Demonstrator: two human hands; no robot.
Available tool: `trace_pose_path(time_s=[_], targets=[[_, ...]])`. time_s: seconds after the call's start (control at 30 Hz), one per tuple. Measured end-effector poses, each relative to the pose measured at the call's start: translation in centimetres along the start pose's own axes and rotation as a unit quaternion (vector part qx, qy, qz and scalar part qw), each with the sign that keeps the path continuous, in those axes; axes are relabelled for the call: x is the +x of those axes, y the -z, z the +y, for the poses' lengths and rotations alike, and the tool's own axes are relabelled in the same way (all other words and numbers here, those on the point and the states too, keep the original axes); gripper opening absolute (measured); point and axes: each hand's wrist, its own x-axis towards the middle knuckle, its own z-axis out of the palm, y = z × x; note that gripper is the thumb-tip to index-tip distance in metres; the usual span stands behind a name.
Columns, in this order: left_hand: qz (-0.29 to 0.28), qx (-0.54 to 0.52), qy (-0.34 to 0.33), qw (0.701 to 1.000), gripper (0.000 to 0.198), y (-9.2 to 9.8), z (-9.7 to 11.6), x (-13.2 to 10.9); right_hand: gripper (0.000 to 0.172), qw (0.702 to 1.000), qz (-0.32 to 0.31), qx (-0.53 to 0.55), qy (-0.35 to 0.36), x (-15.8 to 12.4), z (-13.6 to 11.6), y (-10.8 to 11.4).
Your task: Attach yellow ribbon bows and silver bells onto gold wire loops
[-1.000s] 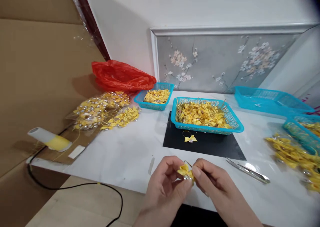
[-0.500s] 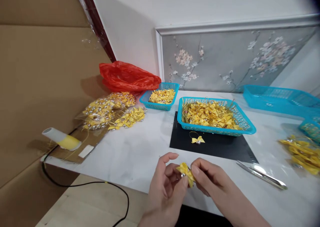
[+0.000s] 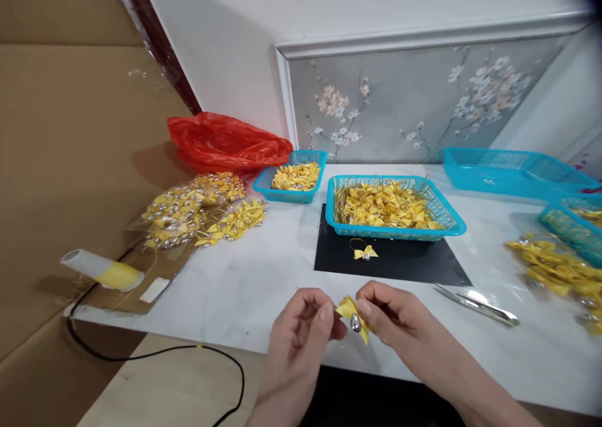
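My right hand (image 3: pixel 392 314) pinches a yellow ribbon bow (image 3: pixel 348 307) by its right side, between thumb and forefinger. A shiny silver bead (image 3: pixel 356 323) hangs at the bow's middle and faces me. Just left of the bow is my left hand (image 3: pixel 305 326), fingers curled and thumb against the forefinger, close by the bow's left tip. Whether a thin thread runs between those fingertips is hidden. Beyond my hands, another yellow bow (image 3: pixel 365 253) with a silver bead and a looped cord lies on a black mat (image 3: pixel 399 263).
A blue basket (image 3: pixel 395 232) full of yellow bows stands on the mat. Tweezers (image 3: pixel 480 304) lie at right, near bagged bows (image 3: pixel 548 270). At left are a smaller blue basket (image 3: pixel 286 195), a red plastic bag (image 3: pixel 221 142), bagged beaded bows (image 3: pixel 176 217) and a tube (image 3: pixel 103 270).
My left thumb has come off the bow and the left hand has drawn slightly left. The bow has turned in my right hand, showing its bead more fully. The view shifted a little.
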Motion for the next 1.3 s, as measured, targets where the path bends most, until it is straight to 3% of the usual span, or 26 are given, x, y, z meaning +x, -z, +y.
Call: trace_pose_path(time_s=[0.2,0.37,0.47,0.57,0.63,0.73,0.93,1.1,1.2,1.3], targets=[[-0.032,0.041,0.004,0.999,0.023,-0.5,0.4,0.3,0.034,1.0,-0.001,-0.009,0.009,0.0,-0.1,-0.4],[-0.025,0.024,0.015,0.999,0.024,-1.0,0.3,0.2,0.03,1.0,0.005,-0.021,0.02,-0.2,0.0,-1.0],[-0.047,-0.073,0.069,0.994,0.023,-1.2,-0.3,0.0,0.031,0.999,0.035,-0.005,0.038,-0.3,0.2,-1.6],[-0.087,-0.211,0.139,0.964,0.022,-1.3,-1.0,-0.3,0.031,0.996,0.048,0.064,0.03,-0.3,0.5,-2.1],[-0.104,-0.248,0.165,0.949,0.023,-1.2,-1.2,-0.3,0.032,0.994,0.044,0.099,0.015,-0.2,0.6,-2.2],[-0.11,-0.217,0.159,0.957,0.022,-0.8,-0.8,-0.4,0.032,0.996,0.037,0.073,0.018,0.1,0.6,-1.8],[-0.107,-0.092,0.061,0.988,0.019,0.7,0.3,0.4,0.026,1.0,-0.019,-0.011,0.022,0.7,0.4,-1.3],[-0.139,-0.07,0.077,0.985,0.033,1.2,-0.2,0.6,0.021,1.0,-0.029,0.012,0.003,1.1,1.3,-2.4],[-0.104,-0.062,0.092,0.988,0.037,1.2,-0.4,0.1,0.027,0.998,-0.023,0.055,0.009,1.1,1.9,-3.0],[-0.018,0.028,0.044,0.998,0.029,2.6,-0.2,0.4,0.034,0.996,0.004,0.089,0.002,0.9,1.9,-3.1]])
